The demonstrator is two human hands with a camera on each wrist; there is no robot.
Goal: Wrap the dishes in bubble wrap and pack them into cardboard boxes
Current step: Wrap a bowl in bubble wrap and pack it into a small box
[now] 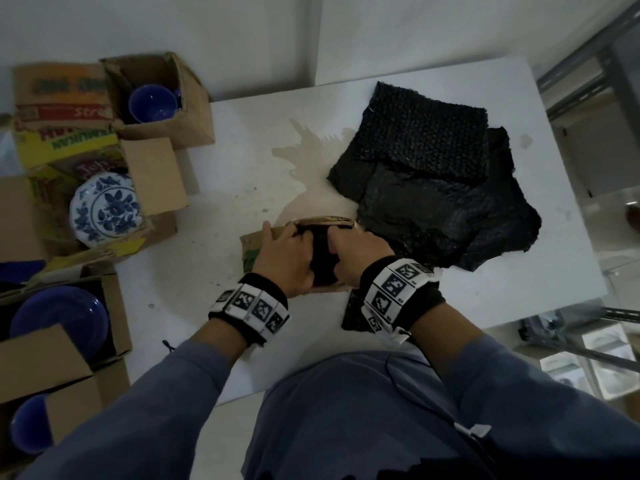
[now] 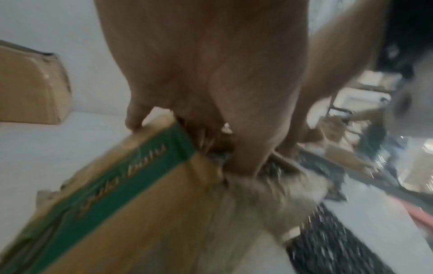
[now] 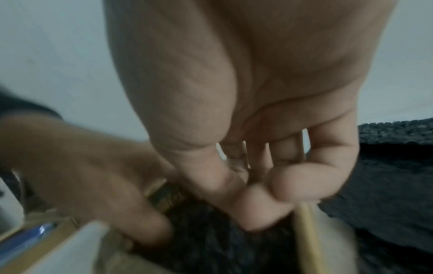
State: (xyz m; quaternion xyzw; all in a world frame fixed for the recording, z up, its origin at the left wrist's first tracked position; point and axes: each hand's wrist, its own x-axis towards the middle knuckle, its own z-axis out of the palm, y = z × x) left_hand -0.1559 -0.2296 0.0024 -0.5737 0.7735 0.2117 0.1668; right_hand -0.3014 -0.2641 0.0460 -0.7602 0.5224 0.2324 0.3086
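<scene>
The black bubble-wrapped bundle (image 1: 323, 261) sits in the mouth of the small cardboard box (image 1: 258, 242) near the front of the table (image 1: 225, 188), and I am pressing it down between both hands. What dish is inside I cannot tell; the wrap hides it. I judge it fragile and fairly heavy under a soft, springy, slightly slick skin, so it wants holding by its flanks with spread fingers, not by a loose flap of wrap. My left hand (image 1: 285, 261) has its fingers curled down onto the bundle, with one finger resting on the box's rim. My right hand (image 1: 356, 256) curls its fingers in against the wrap on the other side. The box is thin card and will bow if I force things. Spare sheets of bubble wrap (image 1: 433, 188) lie just right of it. Off the table's left edge, open boxes hold a blue bowl (image 1: 152, 103), a flowered plate (image 1: 105, 209) and a blue plate (image 1: 59, 318), all still bare.
</scene>
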